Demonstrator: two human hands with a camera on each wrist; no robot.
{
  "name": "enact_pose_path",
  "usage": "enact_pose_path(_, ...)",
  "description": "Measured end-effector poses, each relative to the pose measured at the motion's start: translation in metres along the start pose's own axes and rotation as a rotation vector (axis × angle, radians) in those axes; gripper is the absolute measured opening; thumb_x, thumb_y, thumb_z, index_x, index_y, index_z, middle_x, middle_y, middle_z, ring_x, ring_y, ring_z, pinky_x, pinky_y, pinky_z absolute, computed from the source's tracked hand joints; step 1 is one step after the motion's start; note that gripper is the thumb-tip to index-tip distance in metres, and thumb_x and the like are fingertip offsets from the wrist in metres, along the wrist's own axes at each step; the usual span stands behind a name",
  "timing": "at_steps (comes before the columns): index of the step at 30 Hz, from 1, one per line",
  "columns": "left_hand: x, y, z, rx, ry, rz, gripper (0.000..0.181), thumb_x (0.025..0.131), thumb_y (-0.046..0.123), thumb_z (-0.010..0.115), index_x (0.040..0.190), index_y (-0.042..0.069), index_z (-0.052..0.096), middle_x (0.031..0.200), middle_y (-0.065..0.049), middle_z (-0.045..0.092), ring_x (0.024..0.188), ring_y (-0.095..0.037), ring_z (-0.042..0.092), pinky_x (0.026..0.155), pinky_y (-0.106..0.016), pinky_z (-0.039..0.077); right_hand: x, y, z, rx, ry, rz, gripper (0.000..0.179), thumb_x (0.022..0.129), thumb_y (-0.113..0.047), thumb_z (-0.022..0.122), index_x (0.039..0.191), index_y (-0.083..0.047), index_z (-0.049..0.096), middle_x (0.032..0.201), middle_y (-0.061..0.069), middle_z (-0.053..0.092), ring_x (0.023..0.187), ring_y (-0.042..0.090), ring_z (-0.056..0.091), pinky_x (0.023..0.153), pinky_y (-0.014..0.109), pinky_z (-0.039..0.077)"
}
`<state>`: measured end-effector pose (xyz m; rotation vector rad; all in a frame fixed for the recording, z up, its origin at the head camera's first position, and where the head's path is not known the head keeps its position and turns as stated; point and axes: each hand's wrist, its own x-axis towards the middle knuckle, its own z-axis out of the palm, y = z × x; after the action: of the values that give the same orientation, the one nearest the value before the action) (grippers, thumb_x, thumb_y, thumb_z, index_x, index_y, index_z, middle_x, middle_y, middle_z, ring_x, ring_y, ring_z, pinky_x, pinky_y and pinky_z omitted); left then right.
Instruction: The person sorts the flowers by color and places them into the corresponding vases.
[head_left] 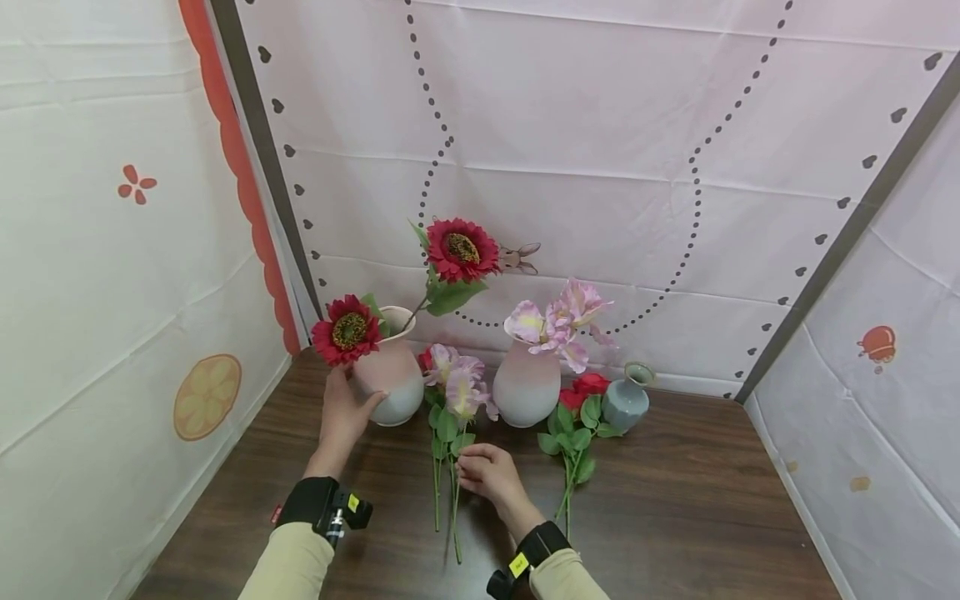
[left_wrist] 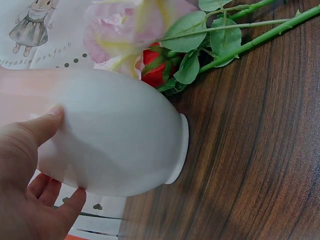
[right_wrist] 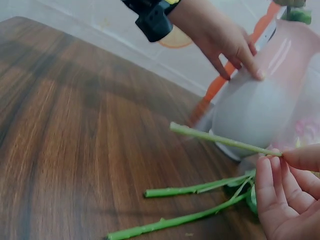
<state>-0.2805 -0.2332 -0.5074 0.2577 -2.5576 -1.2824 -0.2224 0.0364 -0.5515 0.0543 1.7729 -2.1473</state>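
Note:
My left hand (head_left: 347,415) grips the side of a pink-and-white vase (head_left: 401,387), with thumb and fingers on opposite sides of its body. Two dark red sunflowers stand in this vase, one low at the left (head_left: 347,331) and one taller (head_left: 461,250). Between finger and thumb, my right hand (head_left: 491,477) pinches a thin green flower stem (right_wrist: 215,139). Beside that hand is a pale pink-and-yellow artificial flower (head_left: 465,390). In the right wrist view, more green stems (right_wrist: 195,190) lie on the table below the pinched one.
A second pink-and-white vase (head_left: 527,387) holds pink flowers (head_left: 562,321). To its right stands a small blue-grey vase (head_left: 626,403), with red roses (head_left: 583,390) lying in front of it. Patterned cloth walls (head_left: 570,108) enclose the dark wooden table (head_left: 675,517).

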Motion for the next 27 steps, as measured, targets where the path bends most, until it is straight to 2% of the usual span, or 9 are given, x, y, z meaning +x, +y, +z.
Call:
enact_pose_path(5, 0.000, -0.001, -0.001, -0.001, 0.000, 0.007, 0.083, 0.088, 0.022, 0.077, 0.149, -0.001, 0.025, 0.151, -0.029, 0.034, 0.143, -0.044, 0.035, 0.119, -0.059, 0.033, -0.006, -0.011, 0.003, 0.012, -0.036, -0.018, 0.032, 0.094, -0.003, 0.063, 0.120, 0.013, 0.058, 0.082, -0.001, 0.072, 0.073, 0.007, 0.067, 0.067, 0.021, 0.060)
enact_pose_path(13, 0.000, -0.001, -0.001, -0.003, -0.004, 0.007, 0.082, 0.088, 0.021, 0.076, 0.149, -0.001, 0.025, 0.151, -0.029, 0.033, 0.144, -0.044, 0.034, 0.119, -0.059, 0.032, -0.017, -0.032, 0.004, 0.058, -0.085, -0.091, 0.032, 0.094, 0.003, 0.060, 0.121, 0.019, 0.052, 0.079, -0.006, 0.070, 0.074, 0.007, 0.067, 0.067, 0.020, 0.059)
enact_pose_path(22, 0.000, -0.001, -0.001, 0.000, -0.005, 0.001, 0.081, 0.089, 0.021, 0.075, 0.149, -0.001, 0.025, 0.151, -0.029, 0.033, 0.144, -0.044, 0.033, 0.120, -0.059, 0.031, -0.027, -0.063, 0.000, -0.004, -0.073, -0.195, 0.030, 0.094, 0.000, 0.063, 0.119, 0.015, 0.056, 0.084, -0.005, 0.071, 0.079, 0.008, 0.068, 0.074, 0.026, 0.061)
enact_pose_path(27, 0.000, -0.002, 0.000, -0.001, 0.001, 0.008, 0.081, 0.089, 0.020, 0.076, 0.149, -0.001, 0.026, 0.150, -0.029, 0.034, 0.144, -0.044, 0.034, 0.119, -0.058, 0.032, -0.031, -0.083, -0.002, -0.023, -0.033, -0.253, 0.028, 0.094, -0.001, 0.063, 0.118, 0.013, 0.057, 0.088, -0.004, 0.070, 0.082, 0.009, 0.069, 0.077, 0.026, 0.062)
